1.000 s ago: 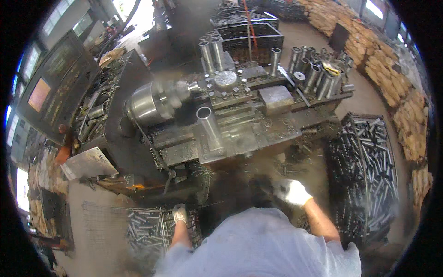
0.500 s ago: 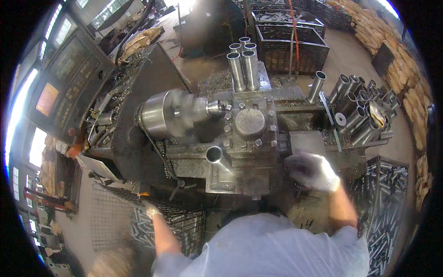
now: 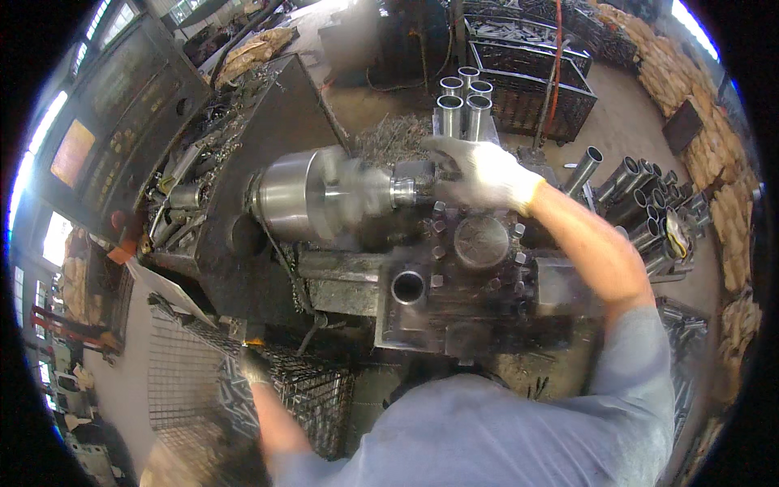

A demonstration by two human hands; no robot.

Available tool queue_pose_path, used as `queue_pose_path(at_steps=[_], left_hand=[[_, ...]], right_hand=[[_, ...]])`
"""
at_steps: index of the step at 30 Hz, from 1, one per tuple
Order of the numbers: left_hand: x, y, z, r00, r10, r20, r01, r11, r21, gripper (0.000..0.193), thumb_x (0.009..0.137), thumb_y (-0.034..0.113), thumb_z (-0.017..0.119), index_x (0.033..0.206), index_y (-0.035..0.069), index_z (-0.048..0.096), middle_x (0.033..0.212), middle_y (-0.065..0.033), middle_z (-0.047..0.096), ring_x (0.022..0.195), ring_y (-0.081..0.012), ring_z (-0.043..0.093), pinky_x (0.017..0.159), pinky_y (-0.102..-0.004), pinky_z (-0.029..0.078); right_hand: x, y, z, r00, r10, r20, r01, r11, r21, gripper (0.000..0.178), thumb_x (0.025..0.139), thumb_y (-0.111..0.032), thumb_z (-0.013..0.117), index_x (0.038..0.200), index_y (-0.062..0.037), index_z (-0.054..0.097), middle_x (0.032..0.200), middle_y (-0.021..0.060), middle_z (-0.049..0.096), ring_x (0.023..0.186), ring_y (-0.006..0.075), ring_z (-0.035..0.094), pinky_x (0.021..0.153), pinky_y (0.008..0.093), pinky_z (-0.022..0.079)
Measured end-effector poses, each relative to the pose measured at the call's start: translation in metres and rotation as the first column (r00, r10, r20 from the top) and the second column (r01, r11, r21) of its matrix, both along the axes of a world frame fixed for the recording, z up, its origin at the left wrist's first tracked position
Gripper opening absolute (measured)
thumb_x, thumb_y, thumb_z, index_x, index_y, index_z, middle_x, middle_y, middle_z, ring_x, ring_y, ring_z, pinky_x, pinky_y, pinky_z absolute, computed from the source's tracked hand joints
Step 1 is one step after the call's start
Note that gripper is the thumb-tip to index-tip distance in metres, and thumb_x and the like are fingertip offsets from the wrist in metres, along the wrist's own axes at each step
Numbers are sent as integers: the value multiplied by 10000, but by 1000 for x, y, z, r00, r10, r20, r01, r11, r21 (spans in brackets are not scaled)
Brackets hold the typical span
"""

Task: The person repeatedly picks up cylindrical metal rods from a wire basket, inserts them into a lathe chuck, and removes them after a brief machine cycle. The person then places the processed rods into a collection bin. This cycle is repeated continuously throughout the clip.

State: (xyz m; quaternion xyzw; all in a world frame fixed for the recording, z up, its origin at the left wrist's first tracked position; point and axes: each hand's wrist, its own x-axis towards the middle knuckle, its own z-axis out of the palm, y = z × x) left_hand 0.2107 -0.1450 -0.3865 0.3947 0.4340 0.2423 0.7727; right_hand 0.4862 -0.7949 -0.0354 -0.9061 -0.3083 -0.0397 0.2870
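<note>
The right hand (image 3: 479, 174), in a white knitted glove, is closed around a short steel tube (image 3: 408, 191) at the mouth of the round silver lathe chuck (image 3: 304, 195), fingers curled over the tube's outer end. Just beyond the hand stands a cluster of upright steel tubes (image 3: 462, 101). Below it sits the dark square tool post (image 3: 479, 243). The left hand (image 3: 253, 369), blurred, reaches down to the wire mesh basket (image 3: 316, 390); whether it grips anything cannot be told.
</note>
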Motion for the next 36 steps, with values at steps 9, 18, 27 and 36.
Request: queue_pose_path(at_steps=[9, 18, 27, 36], left_hand=[[-45, -141, -70, 948, -63, -312, 170, 929, 328, 412, 995, 327, 688, 1277, 39, 601, 1120, -100, 658, 955, -246, 621, 860, -391, 509], [-128, -187, -134, 754, -261, -603, 441, 881, 170, 521, 997, 358, 691, 1323, -46, 643, 1243, -175, 717, 1054, -274, 669, 963, -400, 511], [-12, -220, -15, 816, -465, -344, 579, 665, 472, 226, 1025, 168, 638, 1170, -5, 659, 1030, -45, 675, 916, -143, 573, 860, -310, 490], [-56, -207, -61, 724, -377, -577, 632, 698, 337, 259, 998, 190, 664, 1139, -26, 691, 1052, -86, 721, 938, -158, 626, 873, -325, 521]], right_hand=[[124, 47, -105, 804, 197, -561, -445, 825, -348, 556, 746, -393, 832, 1172, -51, 729, 1062, 193, 753, 910, 330, 713, 817, 460, 572], [111, -55, -61, 981, -119, -155, -119, 262, -958, 391, 904, -297, 692, 1244, -114, 753, 1208, 156, 752, 1088, 333, 725, 910, 446, 568], [63, 113, -108, 887, 311, -342, -439, 335, -834, 252, 742, -204, 737, 904, -13, 765, 865, 205, 756, 872, 365, 761, 732, 462, 591], [93, 34, -83, 776, 67, -627, -225, 959, -175, 146, 730, -158, 733, 815, -43, 765, 798, 118, 748, 689, 216, 696, 636, 379, 544]])
